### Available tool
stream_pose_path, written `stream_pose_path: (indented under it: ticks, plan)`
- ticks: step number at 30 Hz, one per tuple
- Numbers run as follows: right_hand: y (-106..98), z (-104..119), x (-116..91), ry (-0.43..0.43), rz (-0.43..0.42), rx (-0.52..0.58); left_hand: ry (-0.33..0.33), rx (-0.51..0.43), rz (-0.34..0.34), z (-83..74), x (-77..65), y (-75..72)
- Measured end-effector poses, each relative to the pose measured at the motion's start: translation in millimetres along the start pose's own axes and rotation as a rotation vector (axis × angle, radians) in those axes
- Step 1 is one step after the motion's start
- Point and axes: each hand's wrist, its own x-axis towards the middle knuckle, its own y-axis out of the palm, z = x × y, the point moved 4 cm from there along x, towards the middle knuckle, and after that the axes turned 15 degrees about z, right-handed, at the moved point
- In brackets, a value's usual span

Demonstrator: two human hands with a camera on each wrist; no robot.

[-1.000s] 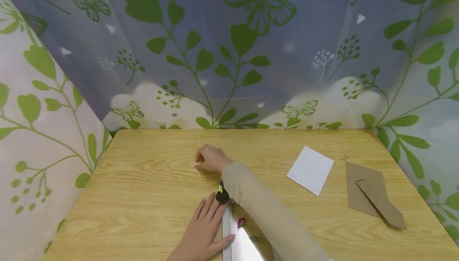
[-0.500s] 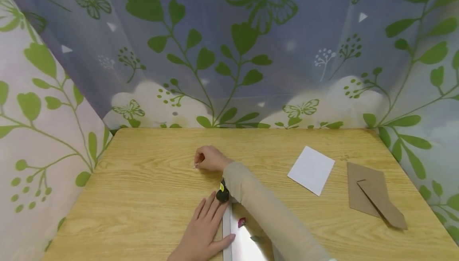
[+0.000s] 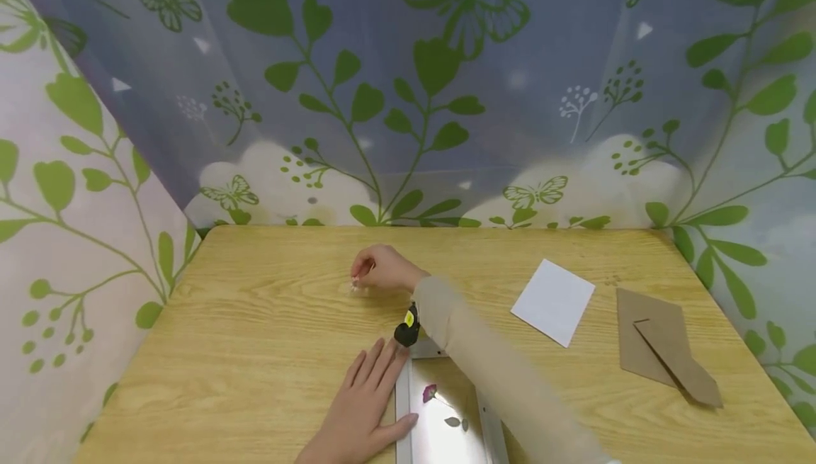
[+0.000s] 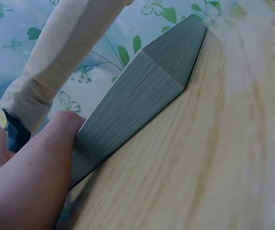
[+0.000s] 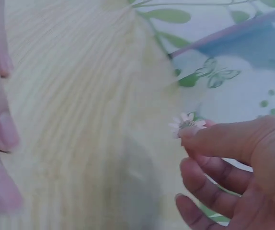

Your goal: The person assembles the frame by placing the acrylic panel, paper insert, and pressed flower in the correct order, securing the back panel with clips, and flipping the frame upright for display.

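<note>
Between finger and thumb my right hand (image 3: 385, 267) pinches a small white flower (image 5: 186, 123), its petals showing past the fingertips in the right wrist view. That hand is beyond the far end of a silver-grey frame (image 3: 403, 421). Inside the frame, a dark pink dried flower (image 3: 430, 393) and small green leaves (image 3: 453, 422) lie on the bright glossy middle. My left hand (image 3: 360, 407) lies with fingers straight along the frame's left side, thumb over its edge. In the left wrist view, the frame's brushed outer sides rise from the wood, partly hidden by the hand.
A white square card (image 3: 553, 302) lies on the wooden table (image 3: 255, 351) to the right. Past it is a brown backing board (image 3: 650, 336) with a stand flap (image 3: 685, 372). A black wrist strap device (image 3: 408, 328) sits on the right wrist. Patterned cloth hangs behind the table.
My right hand has lifted slightly and moved a little away with the white flower. Its sleeve has shifted right, uncovering more of the frame and the leaves. The left hand stays put.
</note>
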Motion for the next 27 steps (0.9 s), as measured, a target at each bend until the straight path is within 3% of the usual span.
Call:
stream_pose_path:
  ticks: [9, 14, 27]
  plan:
    - [-25, 39, -45, -0.005, 0.038, -0.085, 0.004, -0.047, 0.017, -0.5, 0.9, -2.0]
    - [-30, 51, -72, -0.023, 0.036, -0.054, -0.005, -0.047, 0.02, 0.4, 1.7, -3.0]
    - [9, 64, -145, -0.033, 0.125, -0.134, -0.007, -0.058, 0.034, -0.6, 0.4, -2.3]
